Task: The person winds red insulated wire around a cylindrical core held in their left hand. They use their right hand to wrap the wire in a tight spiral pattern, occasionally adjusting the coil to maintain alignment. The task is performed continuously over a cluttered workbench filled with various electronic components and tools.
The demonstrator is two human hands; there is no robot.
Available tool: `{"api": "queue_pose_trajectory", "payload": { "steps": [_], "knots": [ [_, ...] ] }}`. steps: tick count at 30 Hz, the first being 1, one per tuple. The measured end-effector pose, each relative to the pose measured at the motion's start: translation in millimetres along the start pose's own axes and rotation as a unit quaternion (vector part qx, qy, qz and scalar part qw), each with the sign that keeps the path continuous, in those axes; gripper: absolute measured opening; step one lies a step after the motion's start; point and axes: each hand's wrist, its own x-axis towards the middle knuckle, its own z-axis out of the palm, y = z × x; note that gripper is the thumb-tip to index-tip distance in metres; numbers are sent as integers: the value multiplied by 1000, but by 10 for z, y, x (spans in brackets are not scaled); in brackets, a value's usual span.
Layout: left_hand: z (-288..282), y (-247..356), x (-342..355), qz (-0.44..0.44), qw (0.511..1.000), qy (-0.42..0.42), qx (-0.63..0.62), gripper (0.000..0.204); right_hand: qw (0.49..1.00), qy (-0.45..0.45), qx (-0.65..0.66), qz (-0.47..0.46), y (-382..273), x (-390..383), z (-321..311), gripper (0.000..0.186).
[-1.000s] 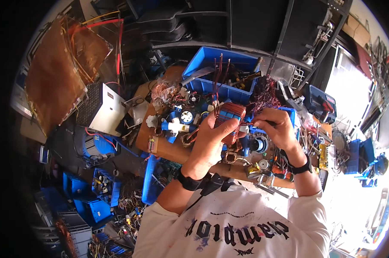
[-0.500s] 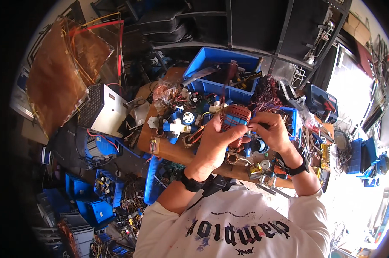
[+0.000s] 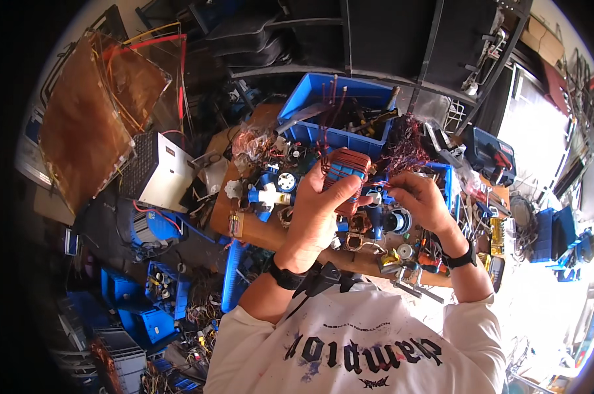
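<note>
My left hand (image 3: 310,213) is wrapped round a copper wire coil (image 3: 349,161), its reddish-brown windings lying over a blue core. Several stiff wire ends stick up from the coil's far left side, in front of a blue bin. To the right of the coil, my right hand (image 3: 420,200) is closed, thumb against fingers, on a thin reddish wire (image 3: 378,184) that runs toward the coil. Its exact path near the windings is hard to make out. Below the coil, a smaller copper-wound part (image 3: 358,223) lies on the wooden table (image 3: 261,230).
A large blue bin (image 3: 336,139) with metal scraps stands behind my hands. White-and-blue fittings (image 3: 269,196) lie to the left, a tangle of dark red wire (image 3: 407,141) to the right. Blue crates (image 3: 146,322) sit at the lower left, and a black toolbox (image 3: 490,156) stands at the far right.
The coil has tilted and shifted left in my left hand. My right hand has moved away to the right, drawing the wire out from the coil's side.
</note>
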Motion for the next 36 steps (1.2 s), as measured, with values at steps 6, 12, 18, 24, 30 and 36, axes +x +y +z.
{"api": "queue_pose_trajectory", "payload": {
  "steps": [6,12,18,24,30,36],
  "knots": [
    [-16,8,15,-3,1000,-20,-1,58,993,87,-45,-69,239,-19,-29,13],
    [-15,58,17,-14,999,-40,-30,57,992,77,-31,-99,186,32,-36,10],
    [-51,38,-7,-9,999,-35,-40,52,991,73,-38,-101,139,48,-1,8],
    [-40,55,-38,-13,998,-38,-46,49,990,82,-46,-107,133,88,46,7],
    [-81,21,-42,-19,998,-41,-51,47,988,87,-32,-123,142,92,85,7],
    [-81,1,-19,-32,998,-37,-51,49,986,87,-55,-133,141,73,83,7]
  ]
}}
